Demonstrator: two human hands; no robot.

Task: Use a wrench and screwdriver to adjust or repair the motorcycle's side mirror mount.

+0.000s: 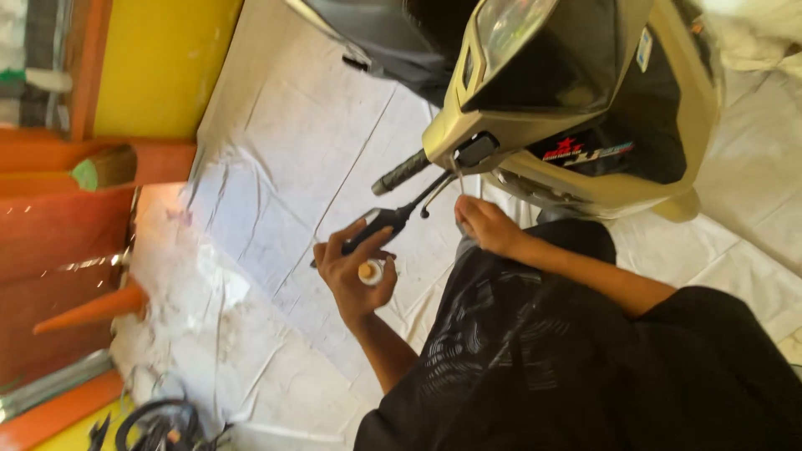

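Left hand (355, 271) closed on black brake lever (393, 219), long axis toward 2 o'clock; right hand (484, 224) pinching cable (459, 177) beneath scooter handlebar grip (401, 172), nearer.

This looks like a small motorcycle repair workshop. A gold-coloured scooter (585, 108) stands on a pale tiled floor (292, 167) on the right. Yellow and orange painted walls (159, 67) rise on the left, and black cables (159, 426) lie loose in the near left corner.
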